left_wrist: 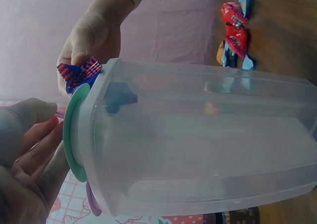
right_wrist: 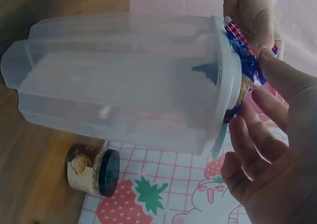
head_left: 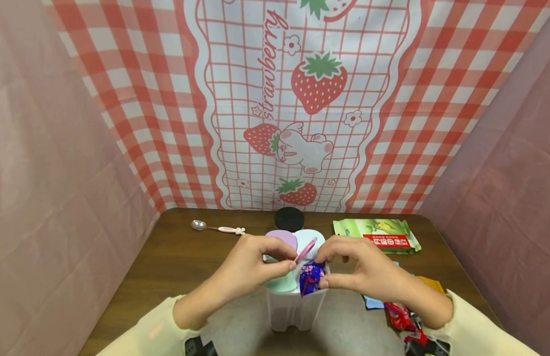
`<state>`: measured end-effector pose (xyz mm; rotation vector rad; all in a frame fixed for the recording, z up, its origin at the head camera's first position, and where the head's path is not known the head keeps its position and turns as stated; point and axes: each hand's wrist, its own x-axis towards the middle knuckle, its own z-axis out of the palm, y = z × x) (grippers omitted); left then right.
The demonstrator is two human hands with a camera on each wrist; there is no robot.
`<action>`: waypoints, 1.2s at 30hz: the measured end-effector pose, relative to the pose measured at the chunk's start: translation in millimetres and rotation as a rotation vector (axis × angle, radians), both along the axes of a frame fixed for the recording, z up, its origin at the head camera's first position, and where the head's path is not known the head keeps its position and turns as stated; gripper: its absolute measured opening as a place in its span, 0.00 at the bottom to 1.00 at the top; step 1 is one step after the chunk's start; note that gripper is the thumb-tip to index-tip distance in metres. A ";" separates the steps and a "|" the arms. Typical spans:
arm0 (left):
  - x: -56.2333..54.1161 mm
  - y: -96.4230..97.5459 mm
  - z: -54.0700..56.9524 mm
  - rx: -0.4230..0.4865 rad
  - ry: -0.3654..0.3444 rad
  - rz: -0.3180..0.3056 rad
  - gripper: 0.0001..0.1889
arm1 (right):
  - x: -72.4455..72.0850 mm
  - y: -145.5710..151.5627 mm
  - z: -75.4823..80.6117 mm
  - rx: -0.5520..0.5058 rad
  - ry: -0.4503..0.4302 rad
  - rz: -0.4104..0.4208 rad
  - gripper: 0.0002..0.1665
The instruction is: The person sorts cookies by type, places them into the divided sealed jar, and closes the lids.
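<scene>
A clear plastic container (head_left: 296, 312) with several lidded compartments stands upright at the table's front middle. My left hand (head_left: 252, 264) pinches a pink lid (head_left: 306, 250), which is tilted up over the near right compartment. Between the thumb and fingers of my right hand (head_left: 365, 264) is a blue wrapped packet (head_left: 311, 278), held at that compartment's opening. In the right wrist view part of the packet (right_wrist: 247, 60) sticks out past the rim, and a dark blue piece shows through the wall. A mint green lid (left_wrist: 75, 135), a purple lid (head_left: 280, 238) and a white lid (head_left: 311, 237) cover the others.
Behind the container stands a jar (right_wrist: 91, 169) with a black lid. A spoon (head_left: 230, 230) lies at the back left, a green pack (head_left: 377, 232) at the back right. Red packets (head_left: 399, 316), a light blue one (head_left: 373, 302) and a yellow one (head_left: 431, 284) lie by my right forearm.
</scene>
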<state>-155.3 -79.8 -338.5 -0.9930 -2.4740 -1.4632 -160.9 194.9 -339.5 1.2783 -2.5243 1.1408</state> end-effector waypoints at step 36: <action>1.5 3.6 -3.7 0.028 0.099 0.013 0.04 | -6.7 -6.3 -15.1 -0.019 0.339 0.026 0.08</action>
